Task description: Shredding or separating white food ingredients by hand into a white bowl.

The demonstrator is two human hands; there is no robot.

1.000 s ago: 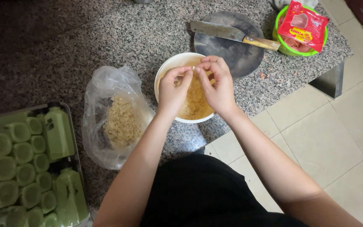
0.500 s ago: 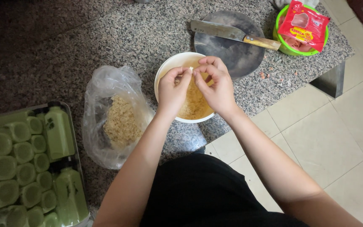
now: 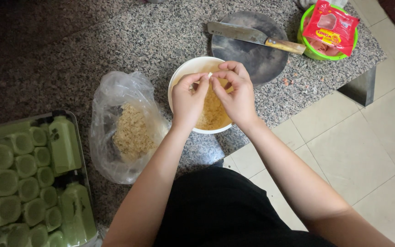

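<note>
My left hand (image 3: 188, 99) and my right hand (image 3: 237, 93) are held together over a white bowl (image 3: 186, 72) on the granite counter. Between the fingertips of both hands is a small white piece (image 3: 210, 75), too small to identify. Yellow-brown dry noodles (image 3: 213, 114) lie in the bowl, partly hidden by my hands. To the left, a clear plastic bag (image 3: 122, 126) holds another block of dry noodles (image 3: 131, 131).
A cleaver with a wooden handle (image 3: 252, 38) rests across a round dark board (image 3: 260, 58) behind the bowl. A green bowl (image 3: 308, 49) with a red packet (image 3: 330, 25) stands at the far right. A tray of green bottles (image 3: 30, 178) fills the left. The counter edge drops to tiled floor (image 3: 357, 151).
My fingertips have drawn slightly closer together over the bowl. Nothing else has moved.
</note>
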